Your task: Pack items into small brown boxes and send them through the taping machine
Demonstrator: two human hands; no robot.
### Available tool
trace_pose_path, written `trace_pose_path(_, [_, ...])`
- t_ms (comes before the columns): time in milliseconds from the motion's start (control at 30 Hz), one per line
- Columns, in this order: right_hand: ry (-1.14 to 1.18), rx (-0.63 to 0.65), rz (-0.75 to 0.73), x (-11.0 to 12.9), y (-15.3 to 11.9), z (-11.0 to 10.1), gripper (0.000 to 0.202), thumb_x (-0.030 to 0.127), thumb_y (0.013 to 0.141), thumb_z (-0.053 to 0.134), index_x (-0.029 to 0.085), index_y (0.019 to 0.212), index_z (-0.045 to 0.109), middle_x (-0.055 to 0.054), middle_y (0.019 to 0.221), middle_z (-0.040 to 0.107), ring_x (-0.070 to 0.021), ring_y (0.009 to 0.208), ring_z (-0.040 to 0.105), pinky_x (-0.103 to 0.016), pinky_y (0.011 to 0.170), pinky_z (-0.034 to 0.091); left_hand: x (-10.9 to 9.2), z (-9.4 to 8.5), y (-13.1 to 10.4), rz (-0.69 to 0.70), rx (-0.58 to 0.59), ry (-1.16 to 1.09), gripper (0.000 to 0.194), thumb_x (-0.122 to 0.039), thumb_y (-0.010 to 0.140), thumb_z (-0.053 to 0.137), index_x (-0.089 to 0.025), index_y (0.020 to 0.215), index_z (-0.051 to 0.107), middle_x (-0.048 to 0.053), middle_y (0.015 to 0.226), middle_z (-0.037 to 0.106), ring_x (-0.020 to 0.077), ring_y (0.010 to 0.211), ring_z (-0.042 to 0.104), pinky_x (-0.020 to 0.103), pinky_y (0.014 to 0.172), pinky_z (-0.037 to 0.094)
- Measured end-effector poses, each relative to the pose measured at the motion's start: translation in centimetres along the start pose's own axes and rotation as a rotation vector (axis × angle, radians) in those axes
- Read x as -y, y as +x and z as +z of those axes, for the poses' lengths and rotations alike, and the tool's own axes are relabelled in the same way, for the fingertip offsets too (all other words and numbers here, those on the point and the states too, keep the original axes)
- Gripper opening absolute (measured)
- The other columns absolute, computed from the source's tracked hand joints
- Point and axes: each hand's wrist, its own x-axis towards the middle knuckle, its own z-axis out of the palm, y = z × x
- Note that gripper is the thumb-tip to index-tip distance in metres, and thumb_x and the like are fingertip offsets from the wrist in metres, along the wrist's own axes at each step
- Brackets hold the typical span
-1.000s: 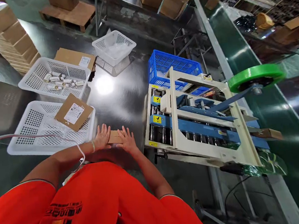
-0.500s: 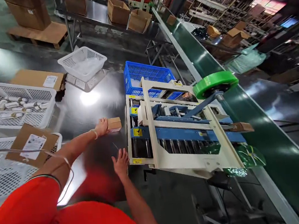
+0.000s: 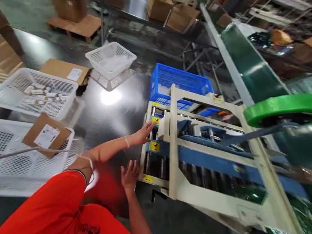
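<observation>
My left hand (image 3: 143, 133) reaches over the near end of the taping machine (image 3: 173, 145), its fingers stretched out beside a yellow label and nothing visible in it. Lower down, my right hand (image 3: 130, 175) rests at the corner where the steel table (image 3: 97, 120) meets the machine's cream frame, fingers spread and holding nothing. Dark rollers and blue guide rails run through the machine. The small carton is not visible; whether it lies inside the machine cannot be made out.
White baskets (image 3: 64, 84) stand at the left, one with white bottles (image 3: 43, 94), another with a cardboard piece (image 3: 45, 135). A blue crate (image 3: 179, 76) sits behind the machine. The green tape roll (image 3: 287, 109) juts out near the green conveyor (image 3: 251, 61). A cable crosses my left forearm.
My left hand has moved right to the machine's entry, and the small carton it held is out of sight. My right hand stays by the frame corner. The view has shifted.
</observation>
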Motion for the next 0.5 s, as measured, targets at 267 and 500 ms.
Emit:
trace_pose_path(267, [0.177, -0.183, -0.024, -0.6, 0.9, 0.8, 0.079, 0.065, 0.119, 0.036, 0.005, 0.157, 0.073, -0.048, 0.167, 0.059, -0.0598, 0.156, 0.06, -0.088, 0.114, 0.053, 9.6, -24.4, -29.6, -0.695, -0.379, 0.45, 0.107, -0.021, 0.078, 0.104, -0.005, 0.173, 0.059, 0.037, 0.182, 0.05, 0.0618, 0.18, 0.029, 0.084, 0.146, 0.023])
trace_pose_path(500, [0.19, -0.157, 0.019, 1.9, 2.1, -2.1, 0.07, 0.059, 0.115, 0.049, 0.009, 0.159, 0.071, -0.04, 0.152, 0.071, -0.0521, 0.148, 0.07, -0.072, 0.116, 0.06, 7.5, -31.4, -37.7, -0.708, -0.18, 0.506, 0.012, -0.013, 0.092, 0.087, -0.009, 0.088, 0.076, 0.002, 0.085, 0.073, 0.0259, 0.12, 0.069, 0.053, 0.133, 0.046])
